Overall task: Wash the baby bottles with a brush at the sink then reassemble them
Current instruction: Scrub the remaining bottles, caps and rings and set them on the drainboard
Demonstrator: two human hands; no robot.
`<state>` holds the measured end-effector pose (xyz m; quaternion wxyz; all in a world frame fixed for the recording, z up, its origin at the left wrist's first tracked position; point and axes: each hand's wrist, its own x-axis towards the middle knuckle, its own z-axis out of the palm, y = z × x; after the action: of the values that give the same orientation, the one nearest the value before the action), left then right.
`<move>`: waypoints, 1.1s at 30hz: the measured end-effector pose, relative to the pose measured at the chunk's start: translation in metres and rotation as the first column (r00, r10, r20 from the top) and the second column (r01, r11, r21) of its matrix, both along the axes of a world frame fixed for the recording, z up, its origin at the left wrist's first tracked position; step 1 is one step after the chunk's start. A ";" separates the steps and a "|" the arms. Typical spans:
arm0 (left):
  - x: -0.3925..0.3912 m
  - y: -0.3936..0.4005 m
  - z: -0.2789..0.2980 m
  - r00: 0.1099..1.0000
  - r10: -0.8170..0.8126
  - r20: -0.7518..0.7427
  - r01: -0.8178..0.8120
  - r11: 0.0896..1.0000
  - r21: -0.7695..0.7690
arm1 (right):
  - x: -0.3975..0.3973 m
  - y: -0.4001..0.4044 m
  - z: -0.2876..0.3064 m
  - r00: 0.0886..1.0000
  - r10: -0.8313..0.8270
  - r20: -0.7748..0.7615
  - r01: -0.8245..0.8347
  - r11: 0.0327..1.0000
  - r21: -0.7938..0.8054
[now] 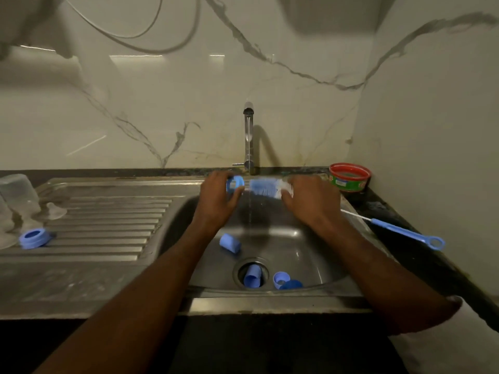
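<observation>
While water runs from the tap (pixel 248 136) in a thin stream, a blue bottle ring (pixel 235 183) is gripped in the curled fingers of the left hand (pixel 218 198) above the sink basin (pixel 302 255). A blue-and-white bottle brush (pixel 266 187) is held level by the right hand (pixel 310 202), fingers wrapped round its handle end; the bristles are pointed at the ring, just beside it. Three blue caps are seen lower in the basin: one (pixel 230 244) left of the stream, one (pixel 253 276) in the drain, one (pixel 280 279) right of the drain beside a darker blue piece (pixel 293 284). A second blue ring (pixel 33 238) is set on the drainboard (pixel 108 225), near clear bottles (pixel 19 195) and clear teats (pixel 55 210). A thin blue brush (pixel 394 229) is laid on the right counter, near a red-rimmed tub (pixel 349 177).
</observation>
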<state>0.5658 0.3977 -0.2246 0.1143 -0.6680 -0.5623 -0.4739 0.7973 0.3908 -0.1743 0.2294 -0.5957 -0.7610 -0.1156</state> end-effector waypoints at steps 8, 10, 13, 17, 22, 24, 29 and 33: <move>-0.002 0.003 -0.025 0.941 -0.091 -0.327 -0.147 0.758 -0.635 | 0.008 0.001 -0.013 0.993 0.117 0.016 -0.106 0.948 -0.301; -0.005 0.007 -0.024 0.977 -0.040 -0.210 -0.078 0.848 -0.525 | 0.003 0.006 -0.015 0.997 0.053 0.049 -0.046 0.990 -0.134; -0.003 0.009 -0.005 1.000 0.017 0.025 -0.015 0.997 -0.074 | -0.007 0.006 -0.009 0.998 0.027 -0.052 -0.025 0.999 0.037; -0.008 0.006 -0.024 0.969 -0.070 -0.238 -0.081 0.820 -0.567 | -0.001 0.004 -0.023 0.993 0.009 0.118 0.014 0.980 -0.197; -0.010 0.004 -0.028 0.998 -0.006 -0.070 -0.032 0.852 -0.523 | -0.006 0.000 -0.014 0.999 0.043 -0.019 -0.045 0.992 -0.122; -0.007 0.000 -0.025 0.999 0.008 -0.037 -0.025 0.881 -0.473 | -0.008 -0.003 -0.015 0.999 0.045 0.000 -0.045 0.985 -0.169; 0.000 -0.020 -0.019 0.998 0.037 -0.046 -0.053 0.901 -0.431 | 0.001 -0.011 -0.027 0.999 0.007 -0.038 -0.015 0.975 -0.220; -0.014 -0.042 0.000 0.972 0.122 -0.203 -0.188 0.920 -0.345 | -0.016 -0.020 -0.011 0.999 -0.044 -0.028 0.039 0.986 -0.163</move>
<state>0.5518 0.3553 -0.2244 0.0762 -0.6702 -0.6788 -0.2903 0.7817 0.3709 -0.1858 0.1895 -0.6300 -0.7516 -0.0484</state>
